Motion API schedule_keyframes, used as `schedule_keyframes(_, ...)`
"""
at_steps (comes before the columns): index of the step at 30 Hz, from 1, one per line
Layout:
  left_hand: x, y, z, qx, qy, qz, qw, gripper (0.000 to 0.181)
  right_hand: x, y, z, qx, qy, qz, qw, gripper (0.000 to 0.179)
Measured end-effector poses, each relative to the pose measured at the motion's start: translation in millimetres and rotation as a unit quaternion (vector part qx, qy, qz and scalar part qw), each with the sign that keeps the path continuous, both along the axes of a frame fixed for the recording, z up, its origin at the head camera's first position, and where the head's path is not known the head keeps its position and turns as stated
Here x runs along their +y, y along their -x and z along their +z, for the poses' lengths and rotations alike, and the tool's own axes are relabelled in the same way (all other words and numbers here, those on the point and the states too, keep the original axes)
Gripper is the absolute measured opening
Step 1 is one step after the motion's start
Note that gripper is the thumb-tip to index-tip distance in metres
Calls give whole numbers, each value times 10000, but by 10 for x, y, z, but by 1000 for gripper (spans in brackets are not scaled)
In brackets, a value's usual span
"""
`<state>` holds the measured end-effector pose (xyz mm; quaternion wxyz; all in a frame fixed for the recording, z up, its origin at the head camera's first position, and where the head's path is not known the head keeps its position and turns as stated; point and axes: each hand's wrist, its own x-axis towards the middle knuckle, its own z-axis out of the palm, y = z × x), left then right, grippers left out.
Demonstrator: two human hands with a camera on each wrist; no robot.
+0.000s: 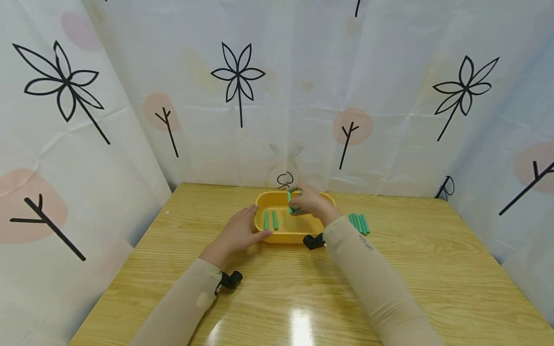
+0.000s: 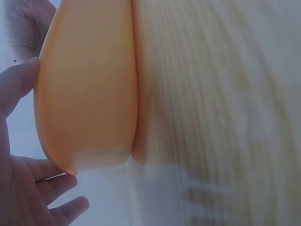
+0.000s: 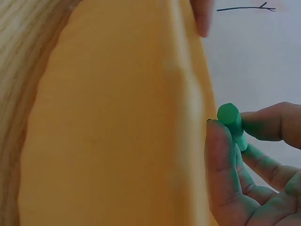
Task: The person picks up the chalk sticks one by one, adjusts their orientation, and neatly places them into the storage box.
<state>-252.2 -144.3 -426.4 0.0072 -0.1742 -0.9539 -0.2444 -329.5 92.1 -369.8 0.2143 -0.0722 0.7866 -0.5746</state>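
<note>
- Holding green stick (image 3: pixel 229 115) in right hand (image 1: pixel 310 201): pinched between thumb and fingertips, little gap.
- Over yellow tray (image 1: pixel 283 238), right of two sticks (image 1: pixel 274 220) inside; long axis roughly parallel to theirs; clearance above floor unreadable.
- Touching tray's left-end rim with left hand (image 1: pixel 239 231), fingers spread, farther from held stick.

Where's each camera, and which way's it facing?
Head: on the person's head, facing forward and down at the yellow tray; left hand, right hand and sleeves show.
Left wrist: worn there, facing the tray's side; parts of both hands show.
Right wrist: worn there, facing the tray; right hand pinches a green stick, left hand shows partly.
Head and right wrist share that stick.
</note>
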Motion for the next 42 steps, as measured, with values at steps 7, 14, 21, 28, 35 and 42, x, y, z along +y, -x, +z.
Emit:
schedule_keyframes(7, 1, -11, 14, 49, 34, -12, 10000, 96, -89, 29, -174, -157, -170, -94, 9997, 53)
schedule_keyframes(14, 7, 4, -8, 113, 95, -19, 9999, 95, -139, 40, -279, -211, -502, -125, 9984, 53)
schedule_keyframes(21, 9, 9, -8, 100, 60, -14, 9999, 97, -211, 91, -405, -293, -559, -116, 9979, 56)
schedule_keyframes(28, 14, -23, 21, 123, 56, -18, 9999, 97, -288, 86, -443, -351, -622, -107, 9974, 55)
schedule_keyframes(35, 15, -19, 12, 137, 129, 18, 9998, 98, -313, 94, -486, -342, -765, -124, 9964, 55)
schedule_keyframes(42, 15, -24, 21, 95, 104, 28, 9999, 99, -333, 102, -503, -313, -764, -146, 9965, 53)
